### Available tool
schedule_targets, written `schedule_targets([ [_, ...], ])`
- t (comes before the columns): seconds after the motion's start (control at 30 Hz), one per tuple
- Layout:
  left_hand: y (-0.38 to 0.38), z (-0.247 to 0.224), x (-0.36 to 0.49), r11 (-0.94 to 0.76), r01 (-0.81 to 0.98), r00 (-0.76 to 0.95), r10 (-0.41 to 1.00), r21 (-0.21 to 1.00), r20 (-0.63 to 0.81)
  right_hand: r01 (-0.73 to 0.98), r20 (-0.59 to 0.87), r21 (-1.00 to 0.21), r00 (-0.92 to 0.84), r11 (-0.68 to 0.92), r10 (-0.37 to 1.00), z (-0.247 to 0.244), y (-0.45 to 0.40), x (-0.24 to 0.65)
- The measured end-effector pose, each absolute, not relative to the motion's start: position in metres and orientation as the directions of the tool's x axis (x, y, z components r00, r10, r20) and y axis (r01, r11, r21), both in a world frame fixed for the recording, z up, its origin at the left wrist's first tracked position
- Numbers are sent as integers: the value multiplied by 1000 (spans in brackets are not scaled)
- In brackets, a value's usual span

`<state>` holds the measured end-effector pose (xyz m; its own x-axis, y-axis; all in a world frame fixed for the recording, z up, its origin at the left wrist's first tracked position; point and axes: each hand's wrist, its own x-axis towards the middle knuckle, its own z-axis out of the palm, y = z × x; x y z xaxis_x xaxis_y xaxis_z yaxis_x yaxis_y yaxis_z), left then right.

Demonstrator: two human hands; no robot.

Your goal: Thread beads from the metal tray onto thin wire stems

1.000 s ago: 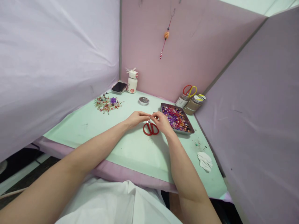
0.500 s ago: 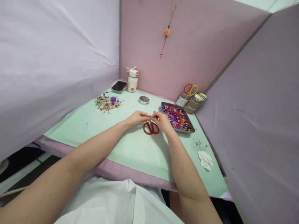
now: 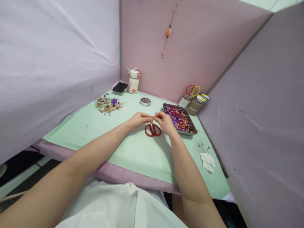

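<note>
My left hand [image 3: 141,120] and my right hand [image 3: 164,121] meet fingertip to fingertip above the middle of the table. Both are closed in a pinch on something too small to make out. Just below the fingertips lie scissors [image 3: 152,130] with red handles, their blades mostly hidden under my hands. Right beside my right hand stands a dark metal tray [image 3: 190,133] of purple, red and orange beads [image 3: 177,117] with red cord among them.
Strung beads [image 3: 108,106] with a purple cluster lie at the left. Behind are a phone [image 3: 120,87], a white bottle [image 3: 133,82], a round tin [image 3: 145,101], and two jars, one [image 3: 185,102] holding scissors. A crumpled white cloth [image 3: 208,162] lies right. A beaded cord [image 3: 168,32] hangs on the back wall.
My fingertips have shifted very slightly while staying together in a pinch. The whole view has moved a little; the scissors and tray remain in place.
</note>
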<state>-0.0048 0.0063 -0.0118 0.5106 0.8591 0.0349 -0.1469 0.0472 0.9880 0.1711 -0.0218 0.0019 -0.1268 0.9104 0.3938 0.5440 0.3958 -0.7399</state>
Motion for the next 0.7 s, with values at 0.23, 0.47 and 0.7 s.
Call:
schedule_targets([
  [0.23,8,-10,-6,131,-269,518,855,954,28,557,513,-677,-112,482,851,5,-24,167],
  [0.47,7,-8,-6,174,-329,449,894,928,-8,648,646,-532,-106,545,756,8,-30,160],
  [0.7,10,-11,-5,178,-398,429,903,900,11,699,686,-456,-119,551,718,5,-31,154],
])
